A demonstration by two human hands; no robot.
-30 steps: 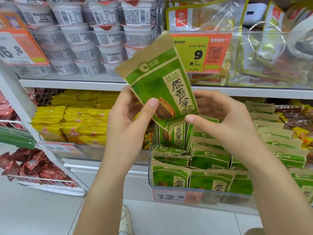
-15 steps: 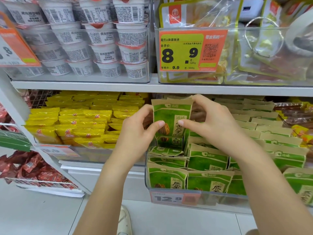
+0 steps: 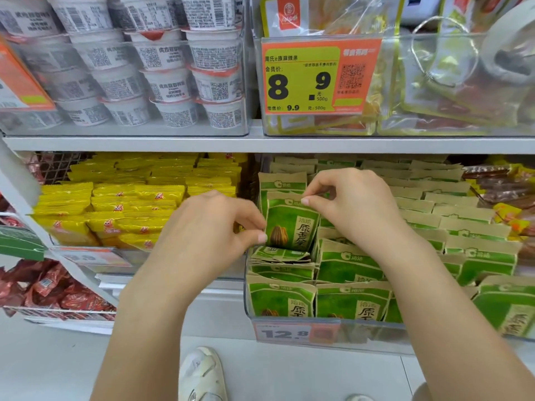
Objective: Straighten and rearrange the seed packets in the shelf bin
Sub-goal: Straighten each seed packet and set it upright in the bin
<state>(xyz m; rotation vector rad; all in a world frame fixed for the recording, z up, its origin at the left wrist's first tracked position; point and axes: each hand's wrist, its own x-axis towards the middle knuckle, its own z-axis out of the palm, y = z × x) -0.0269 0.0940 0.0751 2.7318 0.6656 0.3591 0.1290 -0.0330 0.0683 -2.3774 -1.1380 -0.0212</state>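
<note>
Fingers (image 3: 262, 237) of left hand (image 3: 208, 235) and right hand (image 3: 351, 209) pinch upright green-and-kraft paper seed packet (image 3: 291, 224) above slumped packets (image 3: 279, 254) in clear plastic shelf bin (image 3: 292, 324). Risk: released, it likely tips forward; nothing props it.

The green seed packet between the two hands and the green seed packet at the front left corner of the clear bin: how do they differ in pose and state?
The held seed packet stands raised above its neighbours; the front-left seed packet sits low behind the clear bin wall. The left hand and right hand pinch the held one; nothing touches the front one. Both share the green face and kraft-brown top.
</note>
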